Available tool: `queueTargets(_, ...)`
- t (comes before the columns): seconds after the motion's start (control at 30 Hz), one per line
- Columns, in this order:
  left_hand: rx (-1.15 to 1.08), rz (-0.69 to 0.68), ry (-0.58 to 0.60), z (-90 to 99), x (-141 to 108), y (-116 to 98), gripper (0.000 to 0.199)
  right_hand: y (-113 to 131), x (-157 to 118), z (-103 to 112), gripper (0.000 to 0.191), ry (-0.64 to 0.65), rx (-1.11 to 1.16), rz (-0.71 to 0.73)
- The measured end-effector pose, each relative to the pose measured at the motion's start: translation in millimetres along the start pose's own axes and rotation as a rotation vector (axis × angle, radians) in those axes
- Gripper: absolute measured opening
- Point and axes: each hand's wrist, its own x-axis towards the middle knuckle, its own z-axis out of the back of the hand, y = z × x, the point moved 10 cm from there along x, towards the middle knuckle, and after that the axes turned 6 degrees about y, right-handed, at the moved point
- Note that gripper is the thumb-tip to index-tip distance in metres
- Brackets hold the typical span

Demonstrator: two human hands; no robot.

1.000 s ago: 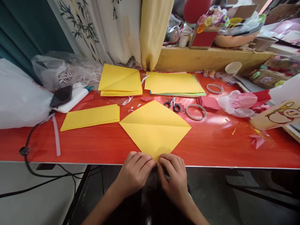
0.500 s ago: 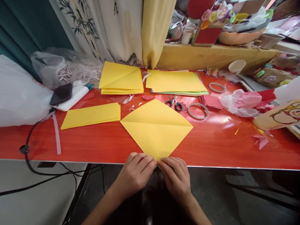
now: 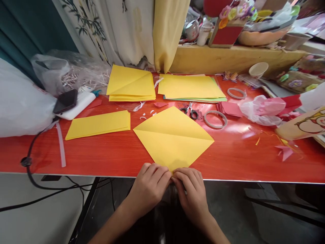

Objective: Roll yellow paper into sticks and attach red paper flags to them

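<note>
A yellow paper sheet [image 3: 174, 137] lies on the red table like a diamond, a crease running across it from side corner to side corner. Its near corner is at the table's front edge, pinched by the fingers of both hands. My left hand [image 3: 152, 184] grips that corner from the left, its fingers bent together. From the right, my right hand [image 3: 191, 188] holds the same corner, fingertips nearly touching those of the left. The very tip of the corner is hidden under the fingers.
Folded yellow paper [image 3: 99, 124] lies left of the sheet. Behind are two yellow paper stacks [image 3: 132, 84] [image 3: 190, 87], scissors [image 3: 190, 111] and a tape roll [image 3: 215, 119]. A phone [image 3: 65, 101] rests at the left, a patterned cup [image 3: 299, 127] at the right.
The yellow sheet has turned slightly, its side and far corners shifting a little to the right. Both hands still pinch its near corner.
</note>
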Motion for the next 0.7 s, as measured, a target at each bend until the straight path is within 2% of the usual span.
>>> queueTargets(0.2,0.060,-0.046,-0.057,4.9,0,-6,0.009,-2,-1,-1,0.009,0.020,0.040,-0.036)
queueTargets(0.43,0.148,-0.194,-0.172,16.2,-13,-21,0.023,6,-10,10,0.019,-0.034,-0.017,0.146)
queueTargets(0.5,0.148,-0.215,-0.186,18.7,-15,-22,0.024,7,-19,20,0.025,-0.103,-0.023,0.163)
queueTargets(0.57,0.147,-0.232,-0.196,20.9,-17,-23,0.023,-2,-28,34,0.018,-0.205,0.135,0.081)
queueTargets(0.6,0.142,-0.237,-0.203,22.1,-17,-23,0.023,-13,-30,33,0.011,-0.193,0.305,-0.015)
queueTargets(0.63,0.133,-0.241,-0.214,23.9,-18,-23,0.023,-22,-31,21,0.015,-0.098,0.485,-0.128)
queueTargets(0.7,0.096,-0.245,-0.236,27.6,-18,-24,0.024,-32,-39,-17,0.028,0.151,0.849,-0.394)
